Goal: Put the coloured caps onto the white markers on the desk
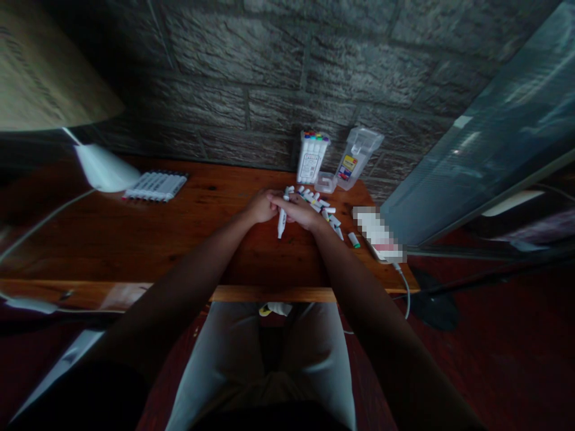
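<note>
My right hand (300, 211) is closed on a white marker (281, 222), which points down toward the table's front edge. Against it from the left presses my left hand (260, 207), its fingers curled and partly covered by the right one; what they hold cannot be made out. Just right of and behind my hands, several loose white markers (335, 220) lie scattered with coloured ends. One short white piece with a green end (354, 240) lies apart from that pile.
Behind the pile stand a full marker case (313, 157), an empty see-through case (359, 157) and a small plastic lid (326, 182). A row of markers (156, 186) lies left, beside a lamp (105, 167). A blurred-out device (380, 233) with a cable sits right.
</note>
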Motion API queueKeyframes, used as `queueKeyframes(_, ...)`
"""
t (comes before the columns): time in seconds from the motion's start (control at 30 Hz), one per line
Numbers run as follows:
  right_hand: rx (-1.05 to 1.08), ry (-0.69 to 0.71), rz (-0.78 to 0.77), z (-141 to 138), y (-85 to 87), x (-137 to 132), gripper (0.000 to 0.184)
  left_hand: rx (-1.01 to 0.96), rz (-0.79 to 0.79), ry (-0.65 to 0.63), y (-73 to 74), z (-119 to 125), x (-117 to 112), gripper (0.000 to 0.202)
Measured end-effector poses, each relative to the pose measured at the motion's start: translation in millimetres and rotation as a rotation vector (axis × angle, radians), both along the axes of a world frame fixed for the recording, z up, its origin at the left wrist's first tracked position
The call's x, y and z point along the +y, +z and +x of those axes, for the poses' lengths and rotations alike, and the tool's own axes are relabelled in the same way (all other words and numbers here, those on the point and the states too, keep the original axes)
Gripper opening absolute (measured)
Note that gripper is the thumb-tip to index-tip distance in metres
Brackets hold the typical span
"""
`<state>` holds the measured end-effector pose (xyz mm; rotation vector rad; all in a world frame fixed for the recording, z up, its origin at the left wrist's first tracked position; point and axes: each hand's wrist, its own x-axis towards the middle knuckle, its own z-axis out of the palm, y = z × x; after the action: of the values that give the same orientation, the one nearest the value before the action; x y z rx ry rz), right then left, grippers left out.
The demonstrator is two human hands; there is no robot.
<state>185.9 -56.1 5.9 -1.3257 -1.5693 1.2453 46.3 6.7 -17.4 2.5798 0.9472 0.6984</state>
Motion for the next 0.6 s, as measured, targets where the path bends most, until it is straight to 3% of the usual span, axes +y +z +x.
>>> queueKeyframes(0.6, 0.015, 0.003, 0.014, -0.8, -0.6, -0.1, 0.046, -0.022, -0.010, -0.008, -2.4, 0.0, 1.8, 0.019)
